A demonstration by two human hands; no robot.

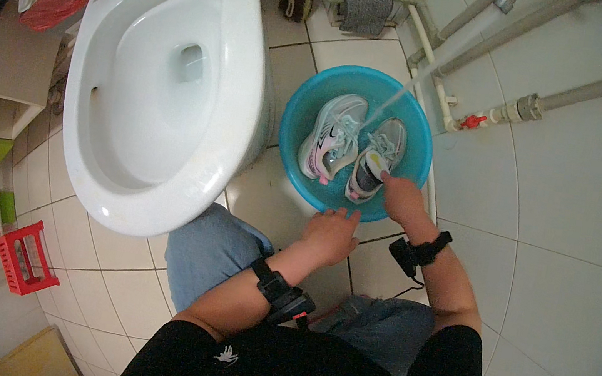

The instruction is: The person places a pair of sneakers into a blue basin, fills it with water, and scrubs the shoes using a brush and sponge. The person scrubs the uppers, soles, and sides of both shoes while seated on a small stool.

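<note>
A blue plastic basin (290, 145) stands on the tiled floor with two light sneakers in it. The left sneaker (322, 141) has pink and black marks and lies toward the toilet; the right sneaker (393, 137) lies toward the wall. A stream of water (409, 87) falls into the basin from a pipe above. My right hand (404, 200) reaches over the basin's near right side, its fingers at the right sneaker's opening, by a yellow and white insole (376, 164). Its exact hold is unclear. My left hand (331, 236) rests at the basin's near rim, fingers spread, holding nothing.
A white toilet (232, 142) with raised seat stands close on the left. Pipes with a red valve handle (472, 121) run along the right wall. A grey cloth (366, 12) hangs on a pipe behind the basin, beside a brush (297, 5). A red plastic basket (28, 258) is far left.
</note>
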